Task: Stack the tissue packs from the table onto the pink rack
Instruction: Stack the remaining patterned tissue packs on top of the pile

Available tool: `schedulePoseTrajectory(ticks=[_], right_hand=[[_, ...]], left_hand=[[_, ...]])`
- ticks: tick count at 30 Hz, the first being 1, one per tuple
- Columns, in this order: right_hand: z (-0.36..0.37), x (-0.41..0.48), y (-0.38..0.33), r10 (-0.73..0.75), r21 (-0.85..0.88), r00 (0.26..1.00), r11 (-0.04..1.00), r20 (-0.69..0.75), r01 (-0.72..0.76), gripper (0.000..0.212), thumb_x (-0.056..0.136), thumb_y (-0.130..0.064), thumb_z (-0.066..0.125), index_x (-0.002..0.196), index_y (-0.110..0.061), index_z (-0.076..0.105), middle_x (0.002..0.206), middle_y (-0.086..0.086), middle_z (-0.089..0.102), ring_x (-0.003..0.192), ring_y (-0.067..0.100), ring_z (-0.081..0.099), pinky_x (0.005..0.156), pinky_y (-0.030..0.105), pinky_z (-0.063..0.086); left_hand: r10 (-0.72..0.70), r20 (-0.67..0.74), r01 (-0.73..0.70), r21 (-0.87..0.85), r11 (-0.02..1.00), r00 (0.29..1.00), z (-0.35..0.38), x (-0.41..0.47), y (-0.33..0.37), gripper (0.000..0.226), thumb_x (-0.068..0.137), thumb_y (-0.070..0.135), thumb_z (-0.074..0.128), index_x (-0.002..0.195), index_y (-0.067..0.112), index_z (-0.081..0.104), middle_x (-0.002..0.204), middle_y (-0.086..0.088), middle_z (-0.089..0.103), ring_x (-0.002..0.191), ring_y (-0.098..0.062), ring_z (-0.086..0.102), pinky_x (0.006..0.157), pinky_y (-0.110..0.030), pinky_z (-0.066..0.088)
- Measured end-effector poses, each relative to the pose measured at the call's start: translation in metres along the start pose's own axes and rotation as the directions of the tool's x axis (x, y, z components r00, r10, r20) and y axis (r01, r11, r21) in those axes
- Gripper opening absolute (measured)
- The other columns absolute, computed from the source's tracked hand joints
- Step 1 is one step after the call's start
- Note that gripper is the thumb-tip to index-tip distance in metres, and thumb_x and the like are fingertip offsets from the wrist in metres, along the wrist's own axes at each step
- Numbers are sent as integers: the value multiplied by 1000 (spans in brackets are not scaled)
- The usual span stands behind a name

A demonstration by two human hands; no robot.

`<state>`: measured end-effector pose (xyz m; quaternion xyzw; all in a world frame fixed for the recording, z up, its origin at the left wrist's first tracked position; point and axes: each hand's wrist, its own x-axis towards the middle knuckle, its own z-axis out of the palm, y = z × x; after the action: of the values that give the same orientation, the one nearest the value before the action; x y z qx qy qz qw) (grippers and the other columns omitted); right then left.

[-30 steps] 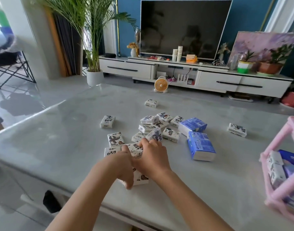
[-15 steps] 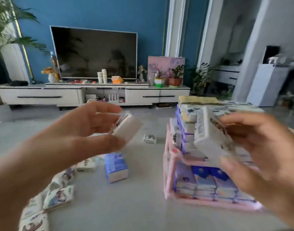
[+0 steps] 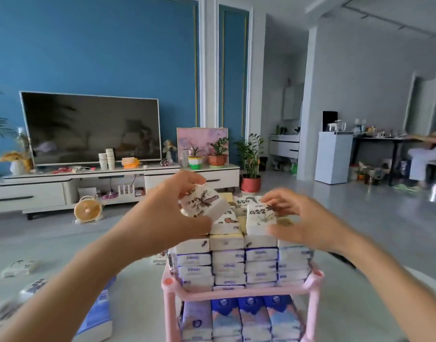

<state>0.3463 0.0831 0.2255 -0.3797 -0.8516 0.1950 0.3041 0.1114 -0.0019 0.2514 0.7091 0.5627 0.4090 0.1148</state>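
Left hand grips a white printed tissue pack, thumb under and fingers over the top. The pack is tilted and held just above the stack, not seated.

Right hand pinches a second printed pack, fingers on the far edge and thumb on the near one. That pack lies flat and looks to rest on the top layer, just at 3 o'clock of the left one.

Both are over the pink rack, at 6 o'clock in view. Upper shelf: stacked white packs, four columns wide. Lower shelf: blue packs standing upright.

Delta vs 0.5 s ago:
- Left hand's pack was well off at 9 o'clock of the rack, now it's over the stack.
- Right hand's pack was held tilted in front of the stack, now it's flat on top.
- Rack went from 4 o'clock in view to low centre.

On the surface: a large blue pack at 8 o'clock and loose white packs, blurred, at 9 o'clock.
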Motion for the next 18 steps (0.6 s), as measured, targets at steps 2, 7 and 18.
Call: schedulePoseTrajectory(ticks=[2, 7, 18], right_hand=[[4, 1, 2, -8, -1, 1000, 1000, 0, 8, 44, 79, -26, 70, 111, -44, 46, 117, -24, 51, 106, -8, 50, 74, -2, 40], [-6, -7, -10, -133, 280, 991, 951, -17, 133, 74, 66, -55, 71, 131, -49, 37, 132, -32, 43, 120, -19, 38, 93, 0, 33], [-27, -14, 9, -115, 387, 987, 910, -111, 150, 63, 56, -33, 81, 114, -20, 60, 109, -4, 68, 101, 11, 64, 86, 18, 49]], left_hand=[[11, 11, -12, 30, 999, 1000, 6, 6, 4, 59, 69, 23, 74, 117, 40, 43, 111, 15, 55, 89, 2, 58, 64, -12, 52], [83, 99, -90, 72, 993, 992, 24, 18, 21, 67, 70, 26, 75, 124, 38, 37, 118, 14, 43, 109, -6, 49, 86, -27, 52], [165, 265, -195, 92, 976, 950, 59, 40, 34, 74, 76, 30, 72, 136, 32, 30, 145, 11, 26, 119, -1, 35, 95, -17, 35]])
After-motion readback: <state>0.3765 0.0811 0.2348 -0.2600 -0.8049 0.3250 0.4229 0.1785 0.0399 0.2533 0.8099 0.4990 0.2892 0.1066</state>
